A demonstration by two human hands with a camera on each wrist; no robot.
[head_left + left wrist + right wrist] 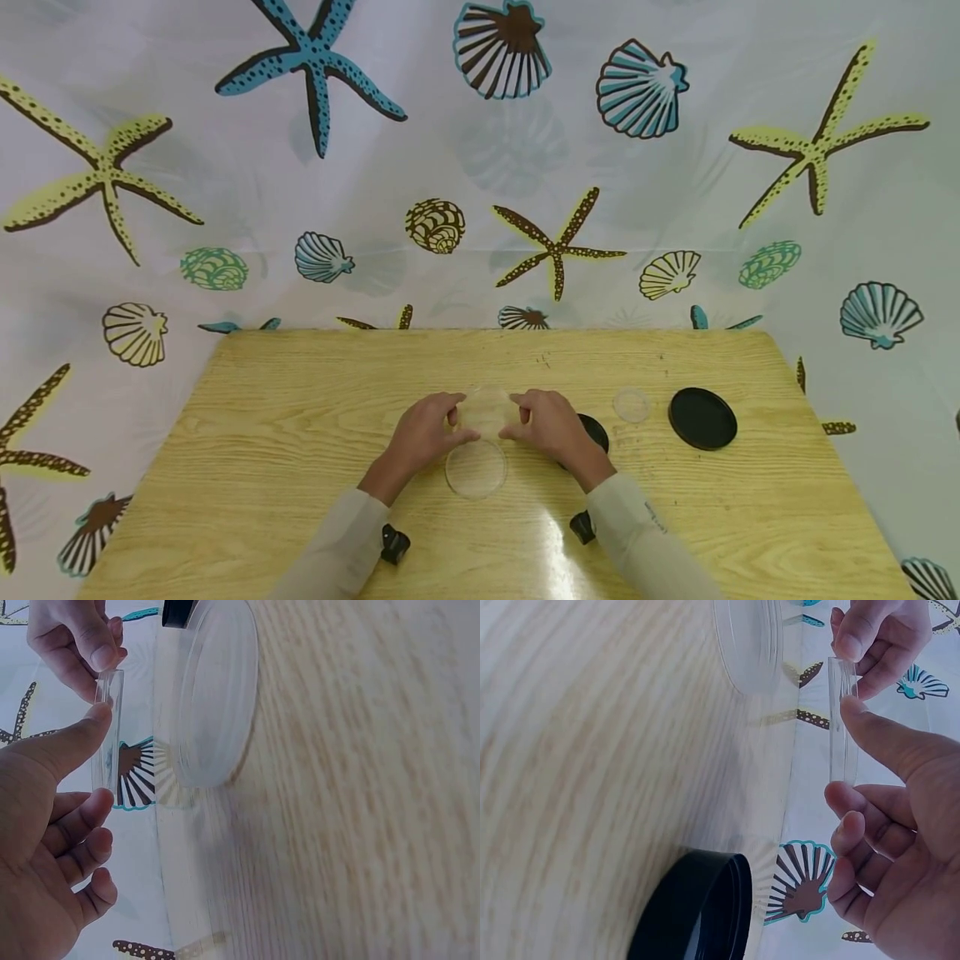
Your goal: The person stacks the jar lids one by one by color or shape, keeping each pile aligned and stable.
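Observation:
Both hands hold a clear, round, shallow dish (486, 410) raised over the table, one hand at each side. My left hand (427, 428) pinches its left edge between thumb and fingers. From the opposite side, my right hand (553, 423) grips the right edge the same way. Seen edge-on in the left wrist view, the dish (109, 754) is thin-walled and see-through. A second clear round piece (476, 470) lies on the table just in front of the hands. Partly hidden behind the right hand is a black round lid-like piece (596, 431), whose raised rim shows in the right wrist view.
To the right lie a small clear disc (632, 405) and a larger black round piece (702, 418). The wooden table (300, 400) ends at a cloth (390, 183) printed with shells and starfish. Black wrist devices (394, 544) sit by the sleeves.

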